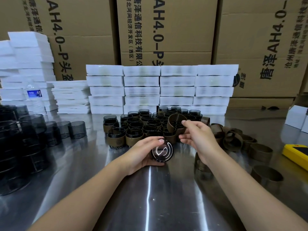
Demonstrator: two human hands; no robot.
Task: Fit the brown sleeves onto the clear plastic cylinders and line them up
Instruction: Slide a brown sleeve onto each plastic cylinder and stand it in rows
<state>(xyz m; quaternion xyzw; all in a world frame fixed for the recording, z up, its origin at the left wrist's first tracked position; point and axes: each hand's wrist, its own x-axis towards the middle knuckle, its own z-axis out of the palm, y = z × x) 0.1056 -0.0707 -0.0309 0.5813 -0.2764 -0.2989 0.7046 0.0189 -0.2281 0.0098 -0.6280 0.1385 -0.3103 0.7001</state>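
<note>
Left hand grips cylinder, axis toward camera; right hand pinches brown sleeve, opening likewise.

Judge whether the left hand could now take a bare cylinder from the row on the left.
Probably not yet: the left hand already grips a cylinder, though nothing stands between it and that row.

Open steel tabletop in front; sleeved cylinders ahead, loose sleeves right, unsleeved cylinders left.
</note>
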